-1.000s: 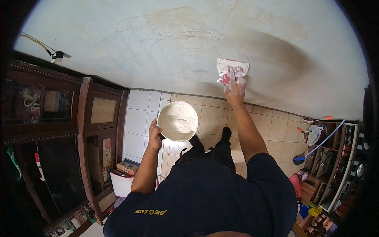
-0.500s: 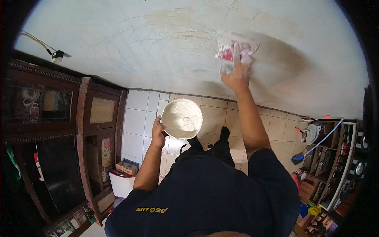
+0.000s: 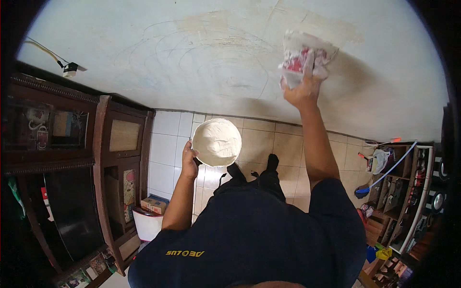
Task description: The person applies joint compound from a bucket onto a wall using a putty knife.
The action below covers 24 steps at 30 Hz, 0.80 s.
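Observation:
My left hand (image 3: 189, 161) grips the left side of a round white tub (image 3: 196, 148), holding it out over the floor. Thick off-white putty (image 3: 221, 139) fills part of the tub. My right hand (image 3: 307, 86) is closed around a wide, flat putty scraper (image 3: 309, 48), smeared with white and with red showing through. Fingers lie stretched along the scraper's face, and white smears coat them. The scraper is at the pale wall (image 3: 230, 72); whether its edge touches the surface I cannot tell. Curved dark lines and beige patches mark the wall to its left.
A dark wooden cabinet (image 3: 100, 182) lines the left side, with a white bin (image 3: 148, 224) beside it. At the right stands a shoe rack (image 3: 408, 192), with a blue-headed, long-handled brush (image 3: 363, 191) leaning on it. A socket with a cable (image 3: 70, 69) hangs on the wall at the upper left.
My right hand and the scraper have moved right along the wall. My left hand and the tub have shifted slightly left.

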Tool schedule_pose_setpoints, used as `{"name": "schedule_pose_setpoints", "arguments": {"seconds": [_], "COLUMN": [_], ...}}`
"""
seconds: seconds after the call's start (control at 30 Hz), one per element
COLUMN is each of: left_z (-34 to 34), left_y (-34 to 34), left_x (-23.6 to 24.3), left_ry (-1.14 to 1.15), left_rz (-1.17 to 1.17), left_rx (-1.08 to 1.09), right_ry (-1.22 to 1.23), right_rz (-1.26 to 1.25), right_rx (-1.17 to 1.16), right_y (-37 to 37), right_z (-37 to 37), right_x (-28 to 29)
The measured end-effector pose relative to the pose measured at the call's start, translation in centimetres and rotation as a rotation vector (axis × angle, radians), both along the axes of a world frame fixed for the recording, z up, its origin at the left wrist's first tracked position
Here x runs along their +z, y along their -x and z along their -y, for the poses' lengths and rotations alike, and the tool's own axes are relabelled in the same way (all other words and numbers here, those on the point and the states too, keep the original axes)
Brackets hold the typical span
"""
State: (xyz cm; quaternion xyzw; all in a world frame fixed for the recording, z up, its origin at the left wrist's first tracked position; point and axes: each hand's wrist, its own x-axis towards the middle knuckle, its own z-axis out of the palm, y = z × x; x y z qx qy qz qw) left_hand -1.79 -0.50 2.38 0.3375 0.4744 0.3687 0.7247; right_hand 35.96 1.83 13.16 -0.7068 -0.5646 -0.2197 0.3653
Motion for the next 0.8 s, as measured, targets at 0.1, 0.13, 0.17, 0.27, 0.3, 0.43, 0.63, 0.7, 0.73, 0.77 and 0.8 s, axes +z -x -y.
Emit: {"name": "schedule_pose_setpoints", "arguments": {"seconds": [0.1, 0.13, 0.17, 0.27, 0.3, 0.43, 0.63, 0.7, 0.73, 0.77, 0.8], "left_z": [0.0, 0.0, 0.0, 0.2, 0.1, -0.1, 0.1, 0.3, 0.1, 0.0, 0.0], "left_y": [0.1, 0.0, -0.2, -0.7, -0.6, -0.6, -0.7, -0.5, -0.3, -0.2, -0.3], "left_x": [-0.3, -0.3, -0.3, 0.7, 0.7, 1.2, 1.7, 1.6, 1.0, 0.6, 0.6], "left_ry": [-0.019, -0.031, -0.044, -0.017, -0.017, -0.015, 0.004, 0.008, -0.005, -0.017, -0.016], "left_rz": [-0.020, -0.028, -0.036, -0.033, -0.034, -0.011, -0.013, -0.033, -0.029, -0.025, -0.023], "left_rx": [-0.036, -0.037, -0.038, -0.009, -0.007, -0.037, 0.000, -0.022, -0.040, -0.057, -0.060], "right_ry": [0.078, 0.168, 0.165, 0.324, 0.361, 0.443, 0.109, -0.019, -0.052, -0.052, -0.023], "right_rz": [-0.033, -0.108, -0.107, -0.141, -0.154, -0.247, -0.209, -0.122, -0.097, -0.095, -0.072], "right_rx": [-0.035, -0.051, -0.052, -0.084, -0.084, -0.030, 0.099, 0.046, -0.011, -0.013, -0.023], "right_y": [-0.4, -0.5, -0.4, 0.6, 1.0, 1.9, 0.8, 0.2, -0.2, -0.5, -0.8], "right_z": [-2.2, -2.6, -2.6, -1.9, -1.5, 0.7, 2.9, 1.9, 1.1, 0.5, -0.1], "right_x": [0.8, -0.5, -1.9, -6.3, -7.6, -10.9, -4.7, 1.5, 3.2, 4.1, 4.7]}}
